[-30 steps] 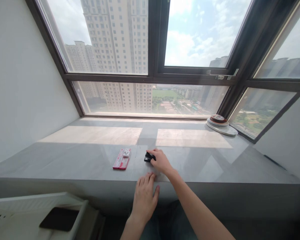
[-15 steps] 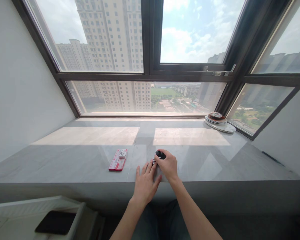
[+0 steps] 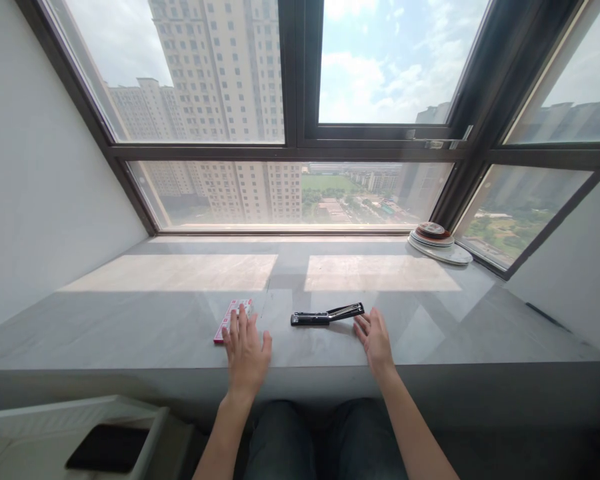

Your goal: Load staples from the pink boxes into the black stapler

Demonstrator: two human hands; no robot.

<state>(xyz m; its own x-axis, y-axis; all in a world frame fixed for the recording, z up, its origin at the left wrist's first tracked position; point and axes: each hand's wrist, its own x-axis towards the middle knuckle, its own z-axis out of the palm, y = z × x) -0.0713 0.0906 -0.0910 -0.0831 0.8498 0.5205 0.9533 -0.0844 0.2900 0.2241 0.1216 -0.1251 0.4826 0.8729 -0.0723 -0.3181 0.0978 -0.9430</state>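
On the grey sill lies a black stapler [image 3: 310,319], spread open, with its right half tilted up and a metal strip showing along it. My right hand [image 3: 377,341] is just at the stapler's right end, fingers curved and apart; whether a fingertip touches it I cannot tell. Farther left, my left hand [image 3: 247,353] hovers over or rests on a flat pink-and-white pack [image 3: 221,332]. Its fingers are spread and cover much of the pack, including most of a small white box on top.
A stack of round plates or discs [image 3: 437,245] stands in the sill's far right corner, by the dark window frame [image 3: 293,152]. The grey sill [image 3: 155,320] ends in a front edge above my knees. Below left, a black phone-like slab [image 3: 109,448] lies on a white plastic surface [image 3: 25,427].
Both hands were together on the stapler. They have come apart: my left moved left to the pink-and-white pack, my right moved right, and the stapler now lies open on the sill.
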